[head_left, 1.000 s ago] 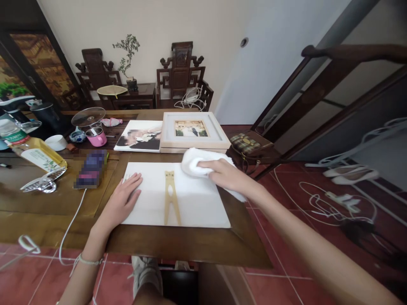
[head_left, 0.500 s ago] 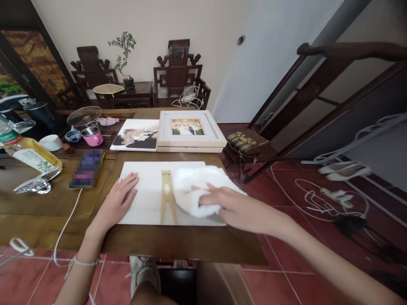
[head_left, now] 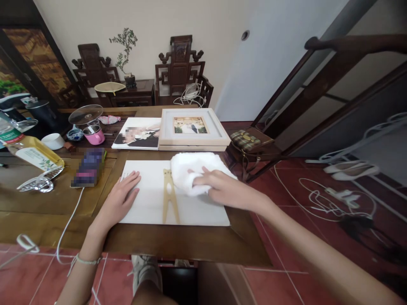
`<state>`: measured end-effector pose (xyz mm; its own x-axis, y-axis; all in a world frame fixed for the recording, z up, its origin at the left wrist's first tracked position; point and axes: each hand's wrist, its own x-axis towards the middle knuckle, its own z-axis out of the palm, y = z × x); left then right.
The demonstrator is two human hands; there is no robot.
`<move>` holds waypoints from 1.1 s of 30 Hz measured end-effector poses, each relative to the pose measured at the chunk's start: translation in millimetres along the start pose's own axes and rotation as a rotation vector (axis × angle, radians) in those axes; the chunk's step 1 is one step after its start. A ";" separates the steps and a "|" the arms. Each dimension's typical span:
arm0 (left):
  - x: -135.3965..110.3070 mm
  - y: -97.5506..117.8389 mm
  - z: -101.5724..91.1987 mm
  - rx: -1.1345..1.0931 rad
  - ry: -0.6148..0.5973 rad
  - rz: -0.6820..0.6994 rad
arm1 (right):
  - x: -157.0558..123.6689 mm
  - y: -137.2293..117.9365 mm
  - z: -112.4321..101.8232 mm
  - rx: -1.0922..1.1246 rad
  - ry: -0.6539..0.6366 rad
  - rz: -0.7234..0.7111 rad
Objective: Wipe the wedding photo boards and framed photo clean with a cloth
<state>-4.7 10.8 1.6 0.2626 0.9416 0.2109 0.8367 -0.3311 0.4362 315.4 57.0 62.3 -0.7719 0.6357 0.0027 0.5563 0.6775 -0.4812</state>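
Red-tiled floor [head_left: 270, 286] underneath, pale wall [head_left: 210, 25] and dark carved chair [head_left: 179, 63] beyond the wooden bench [head_left: 216, 243]. Flat near the bench's front edge, a white board [head_left: 202, 214], bearing a forked yellow figure [head_left: 170, 201]; cannot tell whether printed or laid on top. Over the board's far right part and past its right edge, a crumpled white cloth [head_left: 203, 162], just beside the figure's upper end. In the right hand [head_left: 221, 186], that same cloth: fingers clamped on a bunched fold, tips partly hidden in it. On the board's left edge, the left hand [head_left: 122, 198], palm down, fingers loosely together, thumb apart, nothing gripped. Behind the board, side by side, a photo panel [head_left: 135, 140] and a light wooden frame [head_left: 192, 143]. Farther left, a dark phone [head_left: 87, 167], a clear clip [head_left: 41, 183], a bottle of yellow liquid [head_left: 36, 153] and a pink cup [head_left: 93, 135].
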 end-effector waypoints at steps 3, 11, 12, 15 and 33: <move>-0.1 0.1 0.4 0.006 -0.002 0.002 | -29.4 -29.1 1.7 0.022 -0.120 0.045; 0.6 -1.7 2.2 0.007 0.009 0.014 | -62.0 -55.6 5.2 0.079 -0.199 0.041; 0.8 -1.6 2.0 0.007 0.008 0.013 | -56.5 -50.4 5.3 0.084 -0.169 0.041; 0.8 -0.9 0.9 0.009 0.004 0.009 | -29.4 -26.3 5.5 0.066 -0.065 0.035; 0.6 -0.1 0.5 -0.006 0.008 0.004 | -30.3 -52.3 34.9 -0.040 0.016 0.032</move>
<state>-4.3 11.5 1.2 0.2620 0.9398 0.2195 0.8330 -0.3351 0.4402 299.0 -10.6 56.8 -0.7490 0.6625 0.0022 0.5924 0.6711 -0.4457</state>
